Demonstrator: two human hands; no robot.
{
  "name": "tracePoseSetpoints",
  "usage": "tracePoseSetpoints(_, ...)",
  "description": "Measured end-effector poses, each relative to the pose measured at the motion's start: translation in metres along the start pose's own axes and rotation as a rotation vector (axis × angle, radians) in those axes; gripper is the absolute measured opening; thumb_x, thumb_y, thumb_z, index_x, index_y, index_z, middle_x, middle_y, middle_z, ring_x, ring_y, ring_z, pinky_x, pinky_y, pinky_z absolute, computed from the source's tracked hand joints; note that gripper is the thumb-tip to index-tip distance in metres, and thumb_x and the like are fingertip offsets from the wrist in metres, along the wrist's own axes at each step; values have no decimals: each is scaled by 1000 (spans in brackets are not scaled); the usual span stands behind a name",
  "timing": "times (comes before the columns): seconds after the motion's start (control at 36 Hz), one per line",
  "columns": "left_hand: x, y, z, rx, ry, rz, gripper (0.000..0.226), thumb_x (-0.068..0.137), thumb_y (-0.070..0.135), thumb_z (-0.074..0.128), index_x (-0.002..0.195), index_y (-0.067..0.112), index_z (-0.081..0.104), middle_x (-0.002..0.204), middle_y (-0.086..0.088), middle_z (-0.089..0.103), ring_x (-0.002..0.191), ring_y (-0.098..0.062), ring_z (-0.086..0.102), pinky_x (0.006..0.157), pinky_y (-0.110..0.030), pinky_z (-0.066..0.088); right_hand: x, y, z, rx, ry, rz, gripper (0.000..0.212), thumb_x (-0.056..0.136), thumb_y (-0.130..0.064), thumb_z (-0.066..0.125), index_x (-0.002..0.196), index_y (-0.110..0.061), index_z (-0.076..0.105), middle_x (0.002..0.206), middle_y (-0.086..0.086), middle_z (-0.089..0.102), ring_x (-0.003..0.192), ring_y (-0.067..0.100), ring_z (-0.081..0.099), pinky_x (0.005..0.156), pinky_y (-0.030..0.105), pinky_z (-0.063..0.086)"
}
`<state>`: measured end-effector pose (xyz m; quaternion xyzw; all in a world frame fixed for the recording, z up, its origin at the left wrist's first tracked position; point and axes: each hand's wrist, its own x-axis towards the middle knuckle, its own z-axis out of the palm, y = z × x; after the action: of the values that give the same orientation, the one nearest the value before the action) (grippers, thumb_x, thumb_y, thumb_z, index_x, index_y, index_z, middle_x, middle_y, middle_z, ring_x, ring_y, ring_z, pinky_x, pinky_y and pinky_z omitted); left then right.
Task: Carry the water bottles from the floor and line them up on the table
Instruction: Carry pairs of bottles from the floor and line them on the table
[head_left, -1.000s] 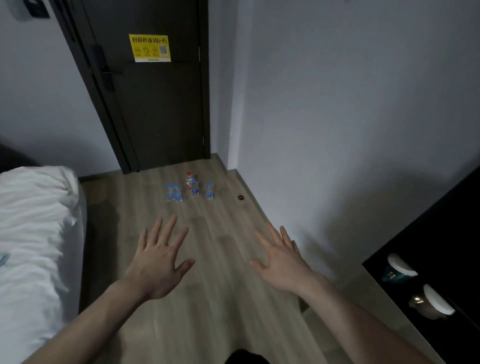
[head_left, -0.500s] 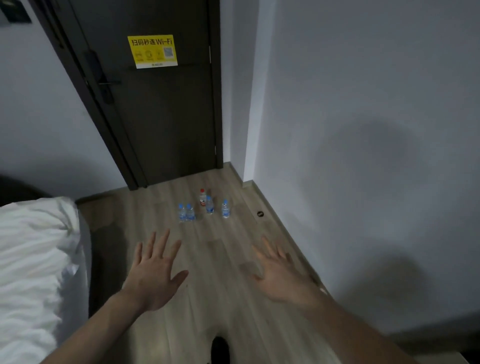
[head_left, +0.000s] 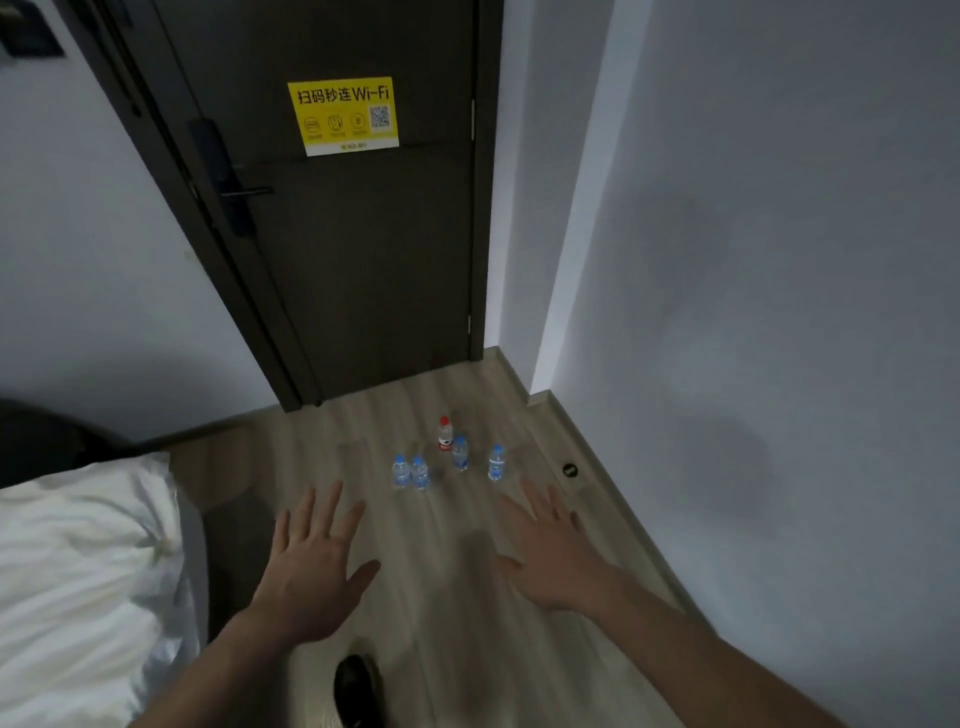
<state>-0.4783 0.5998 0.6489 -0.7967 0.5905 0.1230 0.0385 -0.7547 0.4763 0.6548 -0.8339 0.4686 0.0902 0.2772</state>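
Several small water bottles stand upright on the wooden floor in front of a dark door: a pair with blue caps (head_left: 410, 472), one blue-capped bottle (head_left: 460, 453) in the middle, another (head_left: 496, 462) to the right, and a red-capped bottle (head_left: 444, 434) behind them. My left hand (head_left: 311, 566) and my right hand (head_left: 553, 551) are stretched out in front of me, palms down with fingers spread, holding nothing. Both hands are well short of the bottles. No table is in view.
A bed with white bedding (head_left: 78, 587) fills the left. The dark door (head_left: 343, 218) with a yellow Wi-Fi sign stands behind the bottles. A grey wall (head_left: 753, 312) runs along the right. A small dark floor stop (head_left: 570, 470) sits near the skirting. My shoe (head_left: 356, 691) shows below.
I have walked toward the door, so the bottles are nearer and lower in view. The dark cabinet at the right has left the view. Both hands stay spread and empty.
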Motion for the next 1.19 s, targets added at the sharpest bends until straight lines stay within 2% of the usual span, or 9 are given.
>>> tracePoseSetpoints(0.19,104,-68,-19,12,-72,74,79,96,66,36,161,32,5,167,-3,-17,151,-31,-22,123,-50,-5,100,-49,-12,15,-22,102,82,94,-55,47,154,-44,-8,164,-4,-20,151,31,-17,122,53,1)
tracePoseSetpoints(0.28,147,-91,-29,45,-114,120,79,97,64,36,161,30,5,167,-5,-16,152,-33,-19,123,-50,-5,136,-71,-15,59,-15,137,82,95,-50,49,155,-40,-5,163,-7,-21,151,30,-16,123,52,2)
tracePoseSetpoints(0.42,214,-109,-42,71,-238,199,78,99,60,39,161,29,4,167,-5,-16,152,-33,-18,123,-51,-6,180,-90,-20,107,-18,205,78,96,-55,46,158,-36,1,164,-5,-19,151,29,-16,122,51,1)
tracePoseSetpoints(0.56,288,-114,-43,89,-282,276,74,100,58,37,161,28,7,168,-2,-11,154,-31,-14,124,-48,-2,233,-80,-27,134,-27,269,77,96,-57,44,157,-36,1,164,-6,-19,151,28,-16,122,50,1)
tracePoseSetpoints(0.72,384,-123,-30,126,-355,259,73,101,55,35,161,25,6,168,-3,-9,154,-30,-11,123,-46,0,317,-52,-35,137,-47,312,78,96,-58,42,157,-36,-1,164,-7,-20,151,28,-16,122,49,4)
tracePoseSetpoints(0.94,492,-145,-7,156,-467,236,70,101,52,39,160,26,12,168,-1,-1,155,-26,-3,124,-43,8,426,-39,-31,141,-177,335,77,95,-54,47,157,-32,7,166,-3,-7,153,30,-2,122,48,16)
tracePoseSetpoints(1.08,552,-157,29,158,-537,270,65,100,48,40,157,25,18,167,-2,5,154,-28,1,123,-43,11,489,-30,-20,195,-201,375,75,95,-48,51,157,-33,11,166,-3,-1,152,27,5,120,48,23)
tracePoseSetpoints(1.19,606,-164,85,222,-594,350,64,101,44,39,157,21,19,166,-4,9,154,-27,3,122,-43,12,539,-17,2,238,-216,427,72,96,-41,54,156,-32,16,166,-2,6,151,24,12,120,46,27)
